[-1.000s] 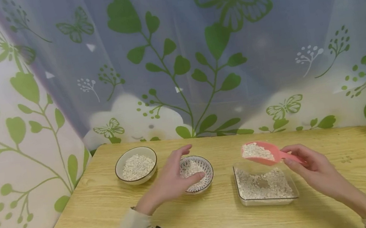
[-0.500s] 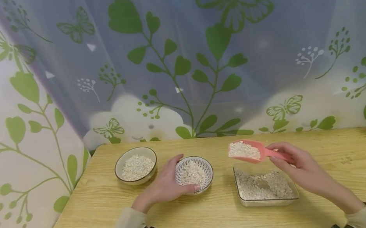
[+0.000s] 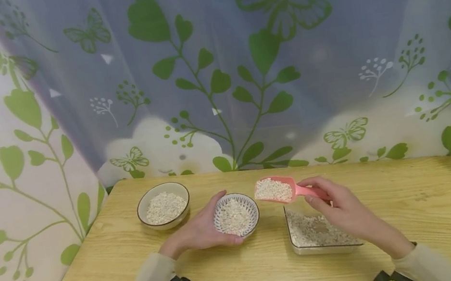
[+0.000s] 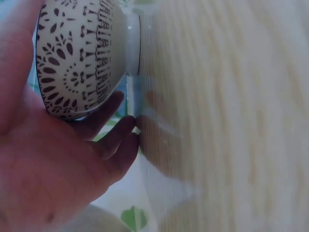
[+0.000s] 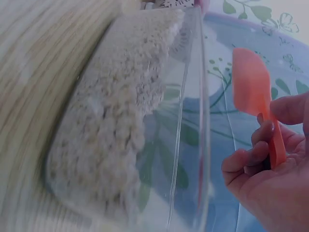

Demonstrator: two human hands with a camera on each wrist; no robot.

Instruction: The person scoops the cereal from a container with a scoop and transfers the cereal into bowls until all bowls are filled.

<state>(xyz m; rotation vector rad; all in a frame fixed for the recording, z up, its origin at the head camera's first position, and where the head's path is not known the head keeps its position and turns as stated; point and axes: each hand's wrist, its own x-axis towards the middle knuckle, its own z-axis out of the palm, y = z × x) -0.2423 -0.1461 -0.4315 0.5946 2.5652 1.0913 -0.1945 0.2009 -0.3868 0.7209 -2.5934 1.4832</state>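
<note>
The right hand [image 3: 342, 203] pinches the pink scoop [image 3: 295, 188], which lies just right of the small bowl [image 4: 72, 58], its long axis running left to right, mouth toward the bowl. The left hand [image 3: 201, 229], nearer to this bowl, holds its left side. Pale flakes [image 3: 273, 189] fill the scoop; dark patterns decorate the bowl.

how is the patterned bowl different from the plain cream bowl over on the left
The patterned bowl has dark markings inside and out, while the plain bowl shows none. The patterned bowl is gripped by the left hand; no hand holds the plain bowl. The plain bowl also looks somewhat wider than the patterned bowl. Both are round, dark-rimmed and contain pale flakes.
</note>
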